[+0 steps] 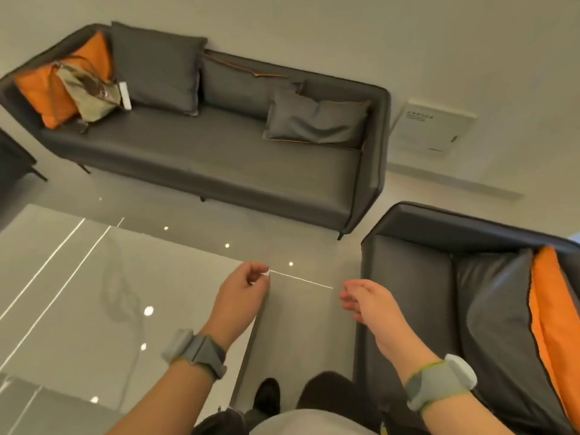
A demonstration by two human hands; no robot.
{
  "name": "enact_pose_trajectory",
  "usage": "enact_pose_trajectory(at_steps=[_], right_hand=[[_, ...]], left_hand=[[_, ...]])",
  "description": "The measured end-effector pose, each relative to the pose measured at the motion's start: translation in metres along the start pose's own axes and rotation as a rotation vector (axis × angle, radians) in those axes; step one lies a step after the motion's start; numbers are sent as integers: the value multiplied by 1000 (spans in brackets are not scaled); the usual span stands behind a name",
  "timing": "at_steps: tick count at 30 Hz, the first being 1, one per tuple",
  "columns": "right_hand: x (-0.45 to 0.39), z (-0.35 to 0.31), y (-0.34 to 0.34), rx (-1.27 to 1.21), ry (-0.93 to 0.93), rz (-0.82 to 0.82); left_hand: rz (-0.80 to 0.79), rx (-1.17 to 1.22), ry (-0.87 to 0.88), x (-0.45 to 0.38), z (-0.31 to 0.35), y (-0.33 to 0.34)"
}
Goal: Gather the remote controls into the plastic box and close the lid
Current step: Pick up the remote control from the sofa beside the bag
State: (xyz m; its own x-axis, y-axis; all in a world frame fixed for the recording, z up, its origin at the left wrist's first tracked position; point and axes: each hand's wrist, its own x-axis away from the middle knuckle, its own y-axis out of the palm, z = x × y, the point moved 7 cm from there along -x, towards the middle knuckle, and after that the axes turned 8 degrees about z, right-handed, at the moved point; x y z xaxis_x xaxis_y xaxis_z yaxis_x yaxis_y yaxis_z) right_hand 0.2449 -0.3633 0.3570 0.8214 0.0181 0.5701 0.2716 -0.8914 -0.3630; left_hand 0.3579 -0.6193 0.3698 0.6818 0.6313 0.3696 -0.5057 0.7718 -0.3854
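A white remote control [125, 95] lies on the seat of the long grey sofa [204, 146], at its left end beside a beige bag [91, 92]. No plastic box is in view. My left hand [243, 290] hovers over the right edge of the glossy grey table [94, 293], its fingers loosely curled with nothing in them. My right hand [365, 301] hangs over the floor gap between the table and the armchair, fingers apart and holding nothing. Both hands are far from the remote.
Orange cushions [56, 89] and grey cushions rest on the sofa. A grey armchair [455, 293] with an orange cushion [552, 324] stands at the right. A narrow strip of floor runs between table, sofa and armchair. My dark shoe [266, 397] shows below.
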Motion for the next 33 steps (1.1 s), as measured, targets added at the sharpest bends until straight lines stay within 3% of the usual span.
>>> enact_pose_trajectory(at_steps=[7,10,16,20,24,33], right_hand=[[-82,-74,55,84,-18,-112],[-163,-125,84,146,-49,-189],[-307,-259,109,354,-215,-294],[-375,-356,134,388,-266,-299],[-391,-402,178,418,-307,-365],[-391,-437,332,546,-292,-593]], left_hand=[[64,68,-94,-86,20,0],[127,85,-139,-159,35,15],[268,191,-246,-301,104,48],[302,189,-193,-374,170,47],[330,149,-185,-400,190,31],[499,248,-401,-469,132,-60]])
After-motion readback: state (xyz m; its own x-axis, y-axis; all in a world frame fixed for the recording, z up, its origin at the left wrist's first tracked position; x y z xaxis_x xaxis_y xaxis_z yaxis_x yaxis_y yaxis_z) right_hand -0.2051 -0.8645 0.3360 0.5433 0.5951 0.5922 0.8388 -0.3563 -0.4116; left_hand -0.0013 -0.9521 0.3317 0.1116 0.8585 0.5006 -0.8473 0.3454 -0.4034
